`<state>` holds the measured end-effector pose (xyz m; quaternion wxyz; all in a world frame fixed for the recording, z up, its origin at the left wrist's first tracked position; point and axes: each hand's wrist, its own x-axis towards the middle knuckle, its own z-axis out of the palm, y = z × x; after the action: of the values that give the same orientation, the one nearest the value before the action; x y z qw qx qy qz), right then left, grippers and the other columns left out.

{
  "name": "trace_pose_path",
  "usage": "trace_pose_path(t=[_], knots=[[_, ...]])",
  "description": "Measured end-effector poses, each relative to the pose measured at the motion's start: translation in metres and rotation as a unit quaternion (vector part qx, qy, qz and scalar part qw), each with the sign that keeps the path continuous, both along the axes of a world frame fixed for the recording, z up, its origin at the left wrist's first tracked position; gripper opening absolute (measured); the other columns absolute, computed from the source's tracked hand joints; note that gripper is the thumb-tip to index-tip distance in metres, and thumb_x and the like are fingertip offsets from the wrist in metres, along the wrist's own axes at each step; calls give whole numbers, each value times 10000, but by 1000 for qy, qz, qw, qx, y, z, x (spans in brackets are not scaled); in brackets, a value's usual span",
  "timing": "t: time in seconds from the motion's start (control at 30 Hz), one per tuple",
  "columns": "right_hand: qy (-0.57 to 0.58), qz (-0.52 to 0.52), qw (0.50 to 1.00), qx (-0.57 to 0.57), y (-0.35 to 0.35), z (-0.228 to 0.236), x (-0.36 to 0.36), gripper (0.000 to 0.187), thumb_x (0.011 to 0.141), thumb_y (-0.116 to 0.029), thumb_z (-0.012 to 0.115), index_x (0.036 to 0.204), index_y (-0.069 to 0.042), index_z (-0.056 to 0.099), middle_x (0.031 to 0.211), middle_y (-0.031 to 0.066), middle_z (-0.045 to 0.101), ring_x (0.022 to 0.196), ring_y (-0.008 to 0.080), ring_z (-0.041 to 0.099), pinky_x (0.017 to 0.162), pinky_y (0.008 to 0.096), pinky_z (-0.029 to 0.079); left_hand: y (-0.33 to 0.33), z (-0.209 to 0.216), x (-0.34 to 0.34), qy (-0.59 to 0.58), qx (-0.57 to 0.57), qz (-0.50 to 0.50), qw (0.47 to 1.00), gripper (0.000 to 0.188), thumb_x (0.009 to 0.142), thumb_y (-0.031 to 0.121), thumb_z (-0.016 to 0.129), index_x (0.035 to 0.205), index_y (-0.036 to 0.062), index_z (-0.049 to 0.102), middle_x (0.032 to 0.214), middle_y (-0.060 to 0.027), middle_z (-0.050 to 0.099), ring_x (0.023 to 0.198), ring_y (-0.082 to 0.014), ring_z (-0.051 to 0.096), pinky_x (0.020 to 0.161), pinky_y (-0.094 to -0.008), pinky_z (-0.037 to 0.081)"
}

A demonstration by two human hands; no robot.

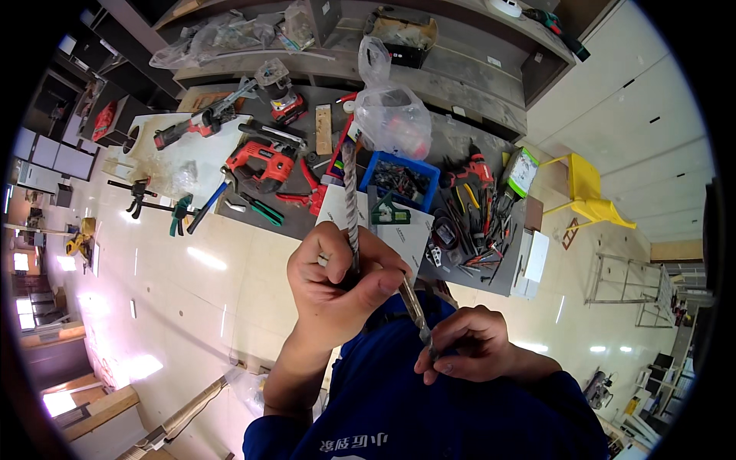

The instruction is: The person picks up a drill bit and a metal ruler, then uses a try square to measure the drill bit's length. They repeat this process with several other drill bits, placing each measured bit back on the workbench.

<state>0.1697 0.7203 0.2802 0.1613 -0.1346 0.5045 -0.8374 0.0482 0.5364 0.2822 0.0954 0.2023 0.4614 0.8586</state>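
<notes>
My left hand (330, 287) is closed around a long spiral drill bit (350, 192), which points up and away over the workbench. A second slim metal bit (414, 308) slants down from the fingers of that hand toward my right hand (474, 349). The right fingers pinch its lower end, close to my blue shirt. My left fingers hide where the two pieces meet or cross. Just beyond my hands lies a white board (337, 211) with a green-handled square (391, 211) on it.
On the workbench stand a red jigsaw (264, 162), red pliers (310, 192), a blue bin (399, 182) of small hardware, a red drill (477, 167) and piled hand tools (479, 234). A plastic bag (395, 119) sits behind. A yellow chair (586, 192) is at the right.
</notes>
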Motion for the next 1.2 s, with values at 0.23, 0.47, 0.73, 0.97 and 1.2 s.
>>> trace_pose_path(t=[0.23,0.47,0.73,0.97,1.2], knots=[[16,-2,1000,6,2,-5,4,362,897,75,556,1243,51,451,994,207,669,834,191,689,729,277,551,5,-5,0,8,3,-14,1000,438,766,-51,727,785,121,324,810,-180,658,649,-75,551,552,-178,400],[35,-1,999,15,4,-6,6,427,897,69,556,1303,48,423,986,196,676,813,182,691,725,273,553,9,-7,4,7,-1,-20,1000,446,763,-46,731,784,122,319,826,-165,648,646,-61,518,542,-176,380],[49,-29,998,34,5,-9,10,433,903,55,563,1310,30,419,968,190,675,841,200,688,744,291,555,13,-3,10,22,-58,-14,998,447,738,-107,705,779,111,317,921,-204,632,540,21,364,481,-148,295],[-4,-46,999,10,4,-6,15,343,921,24,544,1235,96,427,955,264,654,798,283,695,699,369,589,12,-2,16,16,-41,-52,998,442,737,-134,685,785,107,318,1039,-228,598,505,44,289,458,-139,252],[-16,-33,999,16,6,-4,17,332,935,4,527,1244,77,430,969,270,647,805,282,693,705,363,589,12,-3,20,19,-29,-52,998,429,762,-133,672,798,112,321,1062,-230,590,526,38,295,462,-140,263]])
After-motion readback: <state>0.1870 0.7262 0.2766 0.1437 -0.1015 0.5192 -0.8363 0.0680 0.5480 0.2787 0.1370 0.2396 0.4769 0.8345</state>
